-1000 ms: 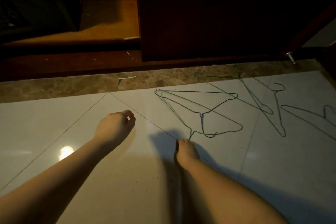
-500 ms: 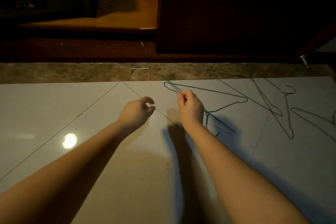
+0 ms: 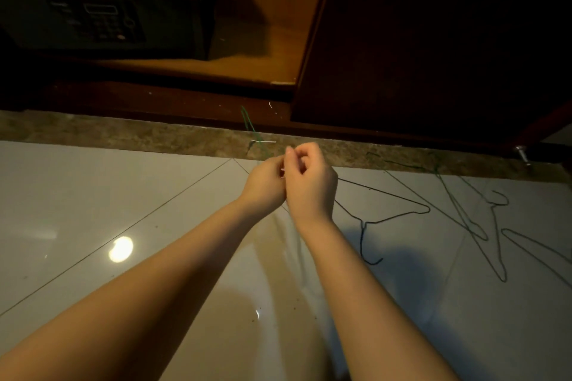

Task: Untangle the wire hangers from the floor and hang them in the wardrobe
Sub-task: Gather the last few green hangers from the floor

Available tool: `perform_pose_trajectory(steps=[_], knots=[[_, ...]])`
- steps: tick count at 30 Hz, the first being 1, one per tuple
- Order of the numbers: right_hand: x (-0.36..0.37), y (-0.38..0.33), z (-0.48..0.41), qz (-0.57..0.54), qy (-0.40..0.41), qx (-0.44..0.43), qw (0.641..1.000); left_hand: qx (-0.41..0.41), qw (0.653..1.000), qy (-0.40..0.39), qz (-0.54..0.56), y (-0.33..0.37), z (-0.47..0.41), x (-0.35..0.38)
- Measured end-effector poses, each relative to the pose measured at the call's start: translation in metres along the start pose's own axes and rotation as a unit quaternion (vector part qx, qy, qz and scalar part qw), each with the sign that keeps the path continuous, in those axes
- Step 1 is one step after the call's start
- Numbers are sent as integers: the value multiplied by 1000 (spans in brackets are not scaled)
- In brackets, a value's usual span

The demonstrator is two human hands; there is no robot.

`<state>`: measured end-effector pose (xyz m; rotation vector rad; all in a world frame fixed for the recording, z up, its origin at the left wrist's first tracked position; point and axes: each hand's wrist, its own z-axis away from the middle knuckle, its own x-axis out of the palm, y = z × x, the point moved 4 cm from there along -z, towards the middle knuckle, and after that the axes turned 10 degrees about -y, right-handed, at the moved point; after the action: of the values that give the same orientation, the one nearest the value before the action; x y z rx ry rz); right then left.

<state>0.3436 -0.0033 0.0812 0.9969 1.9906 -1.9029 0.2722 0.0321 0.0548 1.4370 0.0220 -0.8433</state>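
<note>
Mid-frame, the left hand (image 3: 266,184) and right hand (image 3: 310,187) meet, fingers curled, pinching a thin green wire hanger (image 3: 247,120) above the pale tiled floor (image 3: 93,195); dark wire hangers (image 3: 361,241) lie lower right.

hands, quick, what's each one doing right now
left hand: pinching the green wire hanger, lifted off the floor.
right hand: fingers curled, pinching the same hanger.

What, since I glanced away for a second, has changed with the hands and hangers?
The right hand picked the green hanger off the floor by its hook and raised it toward the wardrobe; the left hand moved in and now pinches it too. The dark hanger and the tangled hangers at right stayed put.
</note>
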Motion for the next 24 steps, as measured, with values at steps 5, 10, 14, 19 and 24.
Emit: perform_pose_trajectory(steps=[5, 10, 14, 19, 24], knots=[[-13, 39, 25, -97, 71, 160, 980, 8, 985, -92, -147, -12, -3, 22], [-21, 53, 38, -168, 111, 218, 955, 20, 965, -84, -248, -21, 2, 35], [-26, 57, 34, -209, 110, 233, 943, 12, 973, -116, -200, -24, 2, 40], [-26, 73, 37, -260, 113, 263, 922, -1, 957, -226, -182, -17, 7, 60], [-20, 72, 36, -293, 87, 254, 917, -39, 968, -193, -157, -21, 4, 61]])
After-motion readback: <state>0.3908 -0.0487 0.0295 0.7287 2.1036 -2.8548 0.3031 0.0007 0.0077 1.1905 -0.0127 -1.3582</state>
